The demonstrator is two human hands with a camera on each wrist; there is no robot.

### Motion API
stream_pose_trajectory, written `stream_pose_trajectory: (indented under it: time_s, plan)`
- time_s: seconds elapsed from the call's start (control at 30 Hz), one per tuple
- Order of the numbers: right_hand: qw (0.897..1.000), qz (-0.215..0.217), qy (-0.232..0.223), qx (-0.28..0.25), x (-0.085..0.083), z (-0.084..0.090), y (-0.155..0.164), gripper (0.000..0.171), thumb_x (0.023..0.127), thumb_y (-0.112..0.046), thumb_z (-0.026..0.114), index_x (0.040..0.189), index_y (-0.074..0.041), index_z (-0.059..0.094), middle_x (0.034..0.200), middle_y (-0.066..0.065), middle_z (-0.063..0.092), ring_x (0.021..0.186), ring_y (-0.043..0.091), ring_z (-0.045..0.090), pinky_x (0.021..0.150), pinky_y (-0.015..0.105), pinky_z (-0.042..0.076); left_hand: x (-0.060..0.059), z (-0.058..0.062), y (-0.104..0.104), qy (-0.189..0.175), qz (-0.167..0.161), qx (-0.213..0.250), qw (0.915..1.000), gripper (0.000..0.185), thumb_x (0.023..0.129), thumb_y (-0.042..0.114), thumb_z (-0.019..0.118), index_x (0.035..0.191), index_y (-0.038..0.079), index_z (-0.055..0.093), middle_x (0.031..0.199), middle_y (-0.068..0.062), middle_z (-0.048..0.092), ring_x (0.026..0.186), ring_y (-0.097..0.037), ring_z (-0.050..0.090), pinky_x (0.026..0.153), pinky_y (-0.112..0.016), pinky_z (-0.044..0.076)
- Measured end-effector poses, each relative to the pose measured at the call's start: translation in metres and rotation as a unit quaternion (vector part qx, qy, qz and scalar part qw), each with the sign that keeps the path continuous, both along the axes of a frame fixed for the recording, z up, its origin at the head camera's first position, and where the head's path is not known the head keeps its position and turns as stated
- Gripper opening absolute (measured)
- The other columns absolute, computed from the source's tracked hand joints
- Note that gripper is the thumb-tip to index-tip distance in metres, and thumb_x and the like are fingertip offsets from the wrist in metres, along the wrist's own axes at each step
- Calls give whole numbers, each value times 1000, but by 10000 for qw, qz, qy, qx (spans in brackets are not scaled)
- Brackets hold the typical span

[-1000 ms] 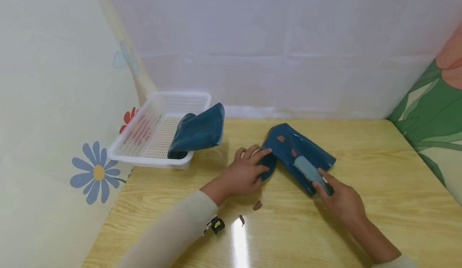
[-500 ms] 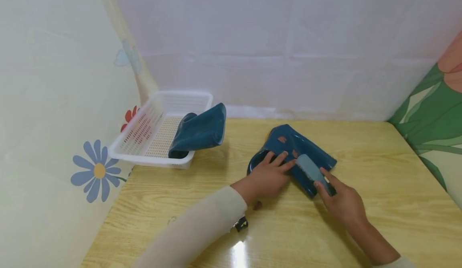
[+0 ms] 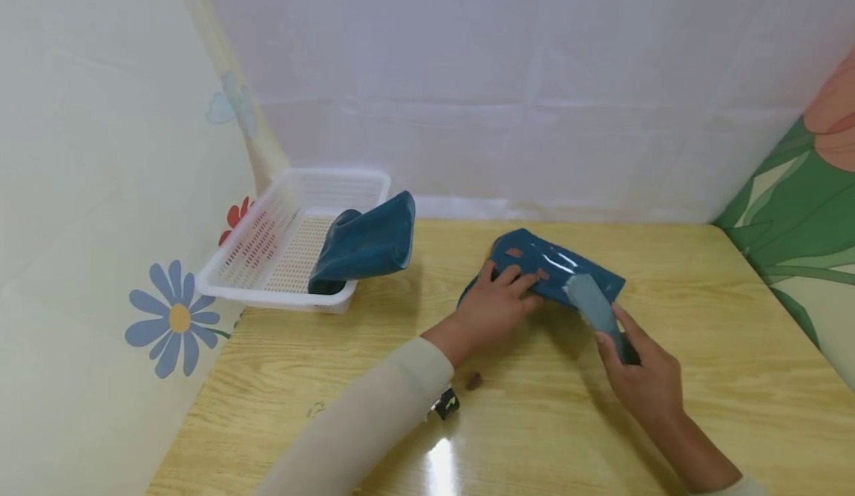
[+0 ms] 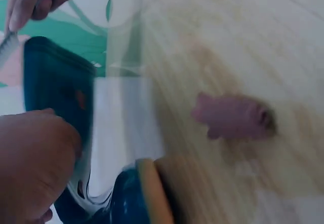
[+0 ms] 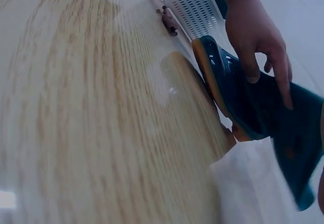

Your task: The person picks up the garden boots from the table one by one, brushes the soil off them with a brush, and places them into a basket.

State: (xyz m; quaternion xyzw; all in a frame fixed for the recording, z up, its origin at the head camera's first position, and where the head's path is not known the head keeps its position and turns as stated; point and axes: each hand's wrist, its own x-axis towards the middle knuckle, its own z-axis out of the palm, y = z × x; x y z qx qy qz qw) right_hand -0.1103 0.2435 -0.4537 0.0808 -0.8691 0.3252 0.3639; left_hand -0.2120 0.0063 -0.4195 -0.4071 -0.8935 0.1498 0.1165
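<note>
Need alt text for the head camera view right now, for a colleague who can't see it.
A left hand presses on a dark teal rubber boot lying on a wooden table, while the right hand holds a grey-blue brush against it. A second boot leans in a white basket at left.

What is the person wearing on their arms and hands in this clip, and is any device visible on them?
Both hands are bare: no gloves or rings show on the left hand or the right hand. Long, plain cream sleeves cover both arms; the left sleeve runs to the wrist, the right sleeve shows only at the frame's edge. A small black device with a light marking sits under the left wrist.
</note>
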Motion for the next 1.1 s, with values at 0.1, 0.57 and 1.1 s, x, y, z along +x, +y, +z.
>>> stream_pose_trajectory:
  time_s: [0.1,0.57,1.1]
  plan:
    - [9954,-174,938,17,-4,-5,1,56,100,-47,63,126,3,69,80,23,71,65,36,65,59,43,46,-5,7,-6,301,-18,415,9987,38,108,27,55,143,40,57,159,5,39,142,-24,36,100,-49,45]
    - [9813,97,1916,155,-11,-12,4,69,99,-57,58,114,10,72,71,18,67,53,25,56,46,30,44,-30,22,-35,-959,298,3623,9266,72,98,2,66,160,26,38,145,-14,52,120,-30,61,91,-42,54]
    - [9768,233,2108,286,-13,-17,3,66,100,-53,60,110,11,72,67,16,64,49,24,52,42,33,43,-38,24,-26,-1118,522,2926,9482,32,101,9,62,130,19,70,145,-15,53,124,-28,58,97,-40,51]
